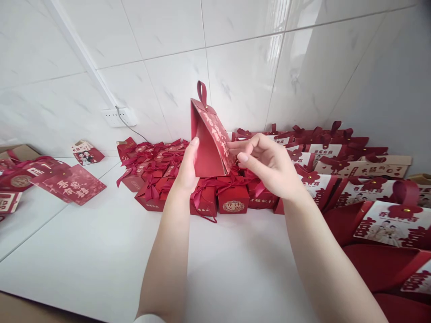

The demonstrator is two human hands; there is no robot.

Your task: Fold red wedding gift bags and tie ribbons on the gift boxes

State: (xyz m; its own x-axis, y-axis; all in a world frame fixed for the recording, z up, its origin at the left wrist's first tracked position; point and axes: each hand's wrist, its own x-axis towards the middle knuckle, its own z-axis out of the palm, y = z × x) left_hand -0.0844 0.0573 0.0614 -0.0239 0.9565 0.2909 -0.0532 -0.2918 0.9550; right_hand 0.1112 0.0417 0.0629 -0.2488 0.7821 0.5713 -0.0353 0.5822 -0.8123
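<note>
White tabletop [111, 260] up front, bare at the near edge. Near right: red handled gift boxes [387, 224] in rows, white printed panels showing a couple. Middle: left hand [188, 168] clamped on a red triangular gift box [207, 154], thumb on its front edge (other fingers hidden behind). Box is held up above the table, tilted, side open, strap loop on top. Right hand [271, 166] at its gold-printed face, thumb and fingers apart; contact hard to tell. Behind: red ribboned boxes [232, 199] packed together. Off left, red printed card [82, 184] lies on the table. Farthest: wall socket [118, 117] with a cable, marbled tile wall [175, 27].
</note>
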